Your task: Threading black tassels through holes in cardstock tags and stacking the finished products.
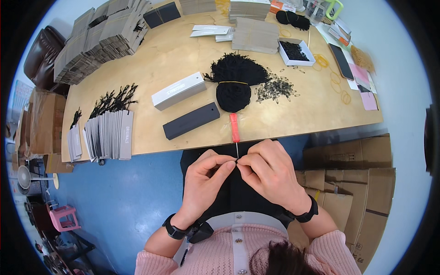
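My left hand and my right hand meet in front of the table edge, thumbs and forefingers pinched together. Between the fingertips is something tiny and dark; I cannot make out what. A red-handled tool with a thin metal shaft lies over the table edge, its shaft reaching the pinched fingers. Just beyond it rests a bundle of black cords, tied with a yellow band. Left of that are a stack of white tags and a stack of black tags.
Loose small dark pins lie right of the cords, near a white box of dark pieces. Corded tags stand at the left edge. Grey tag bundles pile far left. A phone and cardboard boxes are on the right.
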The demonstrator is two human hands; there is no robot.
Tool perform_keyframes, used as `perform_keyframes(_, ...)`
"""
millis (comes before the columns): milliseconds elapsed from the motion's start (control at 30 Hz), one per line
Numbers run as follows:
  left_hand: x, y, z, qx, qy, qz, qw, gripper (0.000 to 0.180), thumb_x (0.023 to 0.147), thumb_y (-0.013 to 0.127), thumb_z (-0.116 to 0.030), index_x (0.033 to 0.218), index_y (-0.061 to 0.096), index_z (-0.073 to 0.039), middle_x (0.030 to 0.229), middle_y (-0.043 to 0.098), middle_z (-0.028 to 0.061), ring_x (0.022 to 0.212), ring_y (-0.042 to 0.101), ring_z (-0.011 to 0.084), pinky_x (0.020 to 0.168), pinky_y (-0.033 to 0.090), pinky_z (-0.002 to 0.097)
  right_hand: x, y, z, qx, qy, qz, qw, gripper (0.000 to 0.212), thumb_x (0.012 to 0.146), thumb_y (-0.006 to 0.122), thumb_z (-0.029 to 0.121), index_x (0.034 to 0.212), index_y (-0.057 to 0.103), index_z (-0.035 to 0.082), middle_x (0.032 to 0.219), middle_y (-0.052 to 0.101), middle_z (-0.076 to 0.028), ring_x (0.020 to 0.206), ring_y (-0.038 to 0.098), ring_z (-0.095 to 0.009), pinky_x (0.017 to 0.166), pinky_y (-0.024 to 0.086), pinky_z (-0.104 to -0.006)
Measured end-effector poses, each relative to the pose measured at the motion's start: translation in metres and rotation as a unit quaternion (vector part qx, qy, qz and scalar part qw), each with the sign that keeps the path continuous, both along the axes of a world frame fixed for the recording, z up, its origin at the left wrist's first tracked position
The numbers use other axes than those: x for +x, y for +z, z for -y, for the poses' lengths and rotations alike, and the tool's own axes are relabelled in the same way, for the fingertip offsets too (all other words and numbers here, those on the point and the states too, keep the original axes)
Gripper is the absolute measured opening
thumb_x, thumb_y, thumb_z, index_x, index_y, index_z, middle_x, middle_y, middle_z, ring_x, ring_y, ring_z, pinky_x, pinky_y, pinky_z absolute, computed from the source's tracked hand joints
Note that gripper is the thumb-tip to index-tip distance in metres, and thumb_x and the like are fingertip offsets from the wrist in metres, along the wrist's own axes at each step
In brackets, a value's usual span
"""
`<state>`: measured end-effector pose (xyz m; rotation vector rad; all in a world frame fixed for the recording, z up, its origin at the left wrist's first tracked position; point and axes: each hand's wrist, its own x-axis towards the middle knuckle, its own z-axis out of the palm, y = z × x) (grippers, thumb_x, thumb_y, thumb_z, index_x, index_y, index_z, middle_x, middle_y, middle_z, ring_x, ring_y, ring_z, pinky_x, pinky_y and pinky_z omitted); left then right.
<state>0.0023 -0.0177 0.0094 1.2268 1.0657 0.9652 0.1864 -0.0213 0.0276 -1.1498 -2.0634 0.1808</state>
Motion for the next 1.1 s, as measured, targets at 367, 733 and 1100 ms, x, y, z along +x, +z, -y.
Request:
perform_keyframes(367, -0.004, 0.004, 0.002, -0.083, -0.064, 0.027, 0.994, 0.017, 0.096, 0.068, -0.010, 0.110, 0.074, -0.002, 0.080, 0.048, -0.0019, 0.074, 0.043, 0.0071, 0.068, 0.037, 0.0227, 0.007, 0.002, -0.002, -0.285, 0.029, -0.228, 0.930, 0.017, 0.074, 0.068, -0.003, 0.085, 0.056, 0.003, 0.085, 0.054, -0.007, 0.070, 0.057, -0.019, 0.065, 0.049, -0.0299)
perform_keyframes(733, -0.005, 0.015, 0.000, -0.187, -0.104, 0.121, 0.969, 0.022, 0.099, 0.065, -0.013, 0.114, 0.071, 0.003, 0.083, 0.048, -0.0051, 0.071, 0.040, 0.0055, 0.065, 0.034, 0.0221, 0.016, 0.003, -0.001, -0.332, 0.063, -0.274, 0.900, 0.017, 0.075, 0.067, -0.005, 0.084, 0.056, 0.003, 0.086, 0.054, -0.004, 0.074, 0.055, -0.013, 0.067, 0.046, -0.0266)
perform_keyframes(1100, -0.007, 0.014, -0.006, -0.190, -0.125, 0.143, 0.963, 0.022, 0.098, 0.065, -0.012, 0.112, 0.072, 0.004, 0.082, 0.044, -0.0035, 0.071, 0.040, 0.0070, 0.063, 0.032, 0.0232, 0.026, 0.000, 0.003, -0.423, 0.111, -0.362, 0.823, 0.010, 0.084, 0.070, -0.001, 0.086, 0.060, 0.002, 0.087, 0.055, -0.001, 0.076, 0.054, -0.008, 0.071, 0.046, -0.0240)
